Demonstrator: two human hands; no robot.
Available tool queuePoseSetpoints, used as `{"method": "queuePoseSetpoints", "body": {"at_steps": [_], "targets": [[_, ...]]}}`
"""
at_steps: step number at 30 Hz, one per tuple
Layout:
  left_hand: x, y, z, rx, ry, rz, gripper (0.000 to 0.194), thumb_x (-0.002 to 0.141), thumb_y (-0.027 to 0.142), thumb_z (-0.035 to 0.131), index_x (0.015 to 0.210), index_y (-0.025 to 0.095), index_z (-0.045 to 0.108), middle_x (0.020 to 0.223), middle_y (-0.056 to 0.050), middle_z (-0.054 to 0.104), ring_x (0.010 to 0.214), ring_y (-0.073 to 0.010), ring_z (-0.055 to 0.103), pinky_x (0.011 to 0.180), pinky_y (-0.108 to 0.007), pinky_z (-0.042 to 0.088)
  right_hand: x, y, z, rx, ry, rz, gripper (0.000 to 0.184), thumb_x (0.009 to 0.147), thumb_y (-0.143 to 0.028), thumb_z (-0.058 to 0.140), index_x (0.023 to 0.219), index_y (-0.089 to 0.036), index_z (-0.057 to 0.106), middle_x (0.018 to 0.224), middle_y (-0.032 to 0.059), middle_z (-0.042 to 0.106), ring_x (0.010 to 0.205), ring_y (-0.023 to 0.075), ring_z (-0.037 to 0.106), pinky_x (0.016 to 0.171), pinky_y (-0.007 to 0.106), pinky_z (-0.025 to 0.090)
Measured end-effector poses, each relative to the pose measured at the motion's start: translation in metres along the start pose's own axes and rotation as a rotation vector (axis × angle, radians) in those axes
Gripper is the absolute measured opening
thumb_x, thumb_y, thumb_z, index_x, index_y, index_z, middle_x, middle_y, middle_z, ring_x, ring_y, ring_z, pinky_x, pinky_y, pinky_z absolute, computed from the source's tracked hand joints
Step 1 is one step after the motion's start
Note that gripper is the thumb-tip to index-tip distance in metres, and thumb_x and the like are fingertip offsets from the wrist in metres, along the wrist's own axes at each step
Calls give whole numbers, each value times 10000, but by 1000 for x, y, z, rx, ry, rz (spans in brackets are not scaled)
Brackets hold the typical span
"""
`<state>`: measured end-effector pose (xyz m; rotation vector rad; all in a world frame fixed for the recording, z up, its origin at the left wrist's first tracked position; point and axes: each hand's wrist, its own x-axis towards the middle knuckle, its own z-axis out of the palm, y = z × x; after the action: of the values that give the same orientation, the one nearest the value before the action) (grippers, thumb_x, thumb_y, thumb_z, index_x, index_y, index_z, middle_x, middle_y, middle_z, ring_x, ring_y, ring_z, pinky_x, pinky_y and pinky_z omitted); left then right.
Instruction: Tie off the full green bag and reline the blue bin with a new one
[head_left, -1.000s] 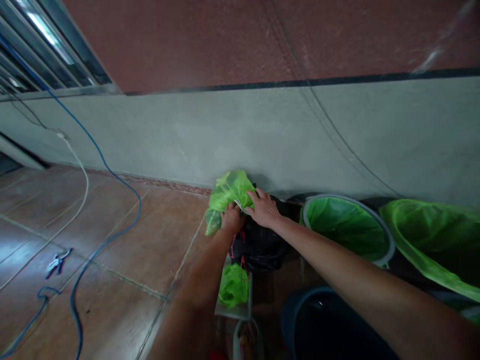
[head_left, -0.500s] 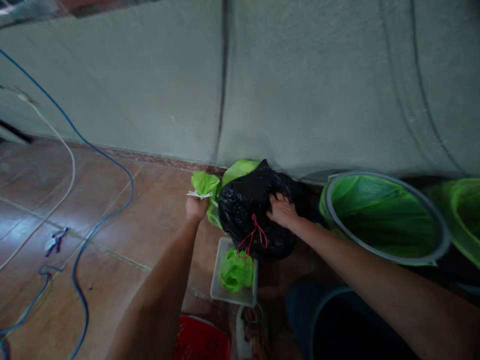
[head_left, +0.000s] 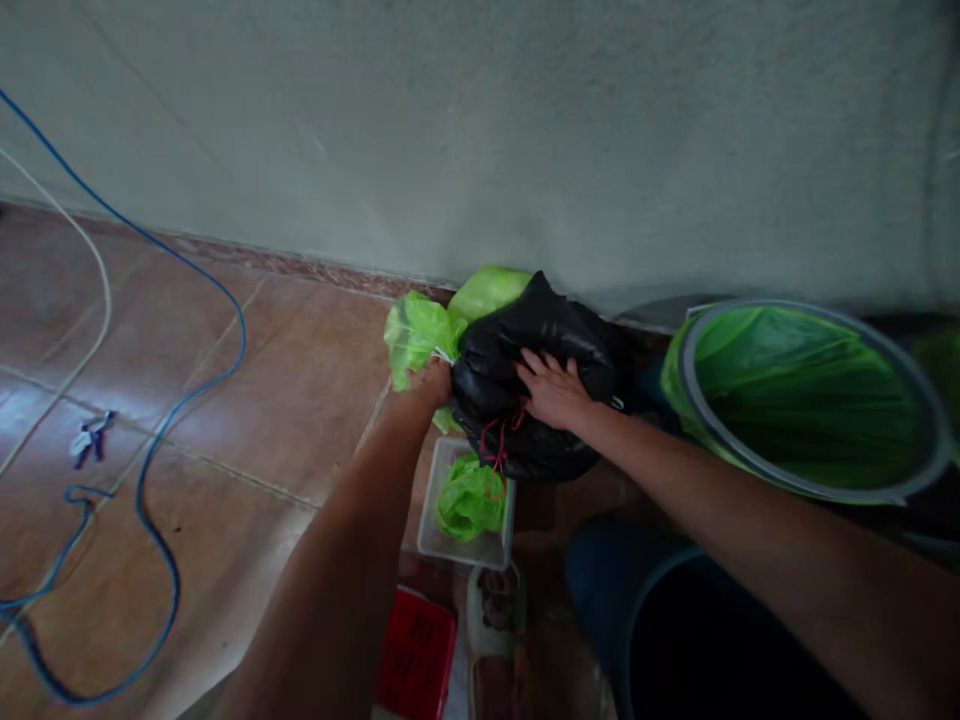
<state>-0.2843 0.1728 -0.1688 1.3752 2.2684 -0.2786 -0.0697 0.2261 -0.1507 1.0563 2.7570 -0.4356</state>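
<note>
A full black garbage bag (head_left: 547,330) with red drawstrings (head_left: 499,445) leans by the wall. My right hand (head_left: 556,390) lies on its top with the fingers spread. At the bag's left side, my left hand (head_left: 430,384) is closed around a green garbage bag (head_left: 420,335) near its white tie. Its puffed part stands out above and left of the fist. Another piece of green plastic (head_left: 491,290) shows behind the black bag; I cannot tell whether it belongs to the same bag. Crumpled green plastic (head_left: 469,500) sits in a clear plastic box (head_left: 430,540) below.
To the right stands a bin with a grey rim (head_left: 686,370) and green liner. A dark blue bucket (head_left: 600,590) is nearer me. A red container (head_left: 416,650) lies low in view. Blue cable (head_left: 169,420), white cable (head_left: 105,290) and clippers-like tool (head_left: 91,440) lie on the tiles at left.
My left hand has moved right with the green bag, up against the black bag. My right hand still rests on the black bag, fingers more spread. The view has shifted.
</note>
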Motion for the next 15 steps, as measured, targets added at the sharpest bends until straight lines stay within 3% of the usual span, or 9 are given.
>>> {"method": "queuePoseSetpoints", "body": {"at_steps": [3, 5, 6, 8, 10, 12, 13, 15], "targets": [[-13, -5, -15, -69, 136, -55, 459, 875, 177, 500, 1329, 111, 514, 1388, -210, 530, 1237, -319, 568, 1047, -470, 441, 13, 4, -10, -6, 8, -1, 613, 885, -331, 552, 1474, -202, 443, 1605, 140, 314, 1405, 412, 319, 1095, 699, 262], [-37, -8, -19, -83, 280, -104, 428, 894, 171, 447, 1313, 110, 510, 1339, -189, 567, 1164, -294, 609, 987, -407, 480, 9, -3, -26, 11, 48, -21, 571, 885, -346, 561, 1435, -205, 491, 1577, 143, 359, 1399, 401, 330, 1100, 676, 274], [-53, -8, -16, -74, 347, -119, 409, 913, 177, 406, 1304, 116, 511, 1323, -178, 578, 1136, -284, 619, 968, -391, 486, 2, -8, -34, 28, 74, -25, 557, 890, -349, 559, 1425, -207, 501, 1565, 143, 375, 1389, 394, 347, 1102, 661, 285], [-89, -6, 3, -52, 374, -115, 365, 957, 242, 350, 1246, 145, 551, 1272, -155, 604, 1123, -272, 614, 945, -368, 486, -14, -15, -45, 80, 145, -25, 546, 899, -338, 549, 1426, -204, 499, 1544, 144, 398, 1363, 377, 394, 1105, 616, 316], [-122, 0, 36, -53, 252, 35, 345, 970, 317, 355, 1178, 180, 593, 1215, -131, 630, 1099, -266, 619, 939, -366, 485, -34, -17, -50, 151, 229, -25, 531, 904, -309, 533, 1422, -193, 505, 1514, 144, 433, 1337, 356, 438, 1101, 565, 355], [-144, 7, 75, -72, 52, 217, 359, 914, 359, 494, 1210, 179, 591, 1233, -139, 633, 1132, -283, 603, 978, -384, 471, -55, -17, -49, 230, 295, -24, 491, 906, -293, 519, 1385, -187, 543, 1466, 139, 486, 1319, 333, 472, 1093, 523, 392], [-150, 10, 93, -82, -23, 210, 446, 847, 352, 600, 1251, 164, 575, 1268, -161, 621, 1170, -310, 582, 1005, -412, 459, -66, -16, -48, 267, 316, -20, 464, 906, -290, 514, 1356, -190, 570, 1438, 134, 513, 1310, 321, 489, 1090, 508, 407], [-152, 16, 120, -164, -127, 69, 611, 735, 268, 714, 1312, 156, 547, 1349, -197, 584, 1240, -353, 545, 1032, -462, 445, -88, -14, -45, 332, 337, -10, 412, 906, -290, 507, 1292, -201, 618, 1389, 126, 555, 1281, 296, 531, 1086, 485, 432]]}}
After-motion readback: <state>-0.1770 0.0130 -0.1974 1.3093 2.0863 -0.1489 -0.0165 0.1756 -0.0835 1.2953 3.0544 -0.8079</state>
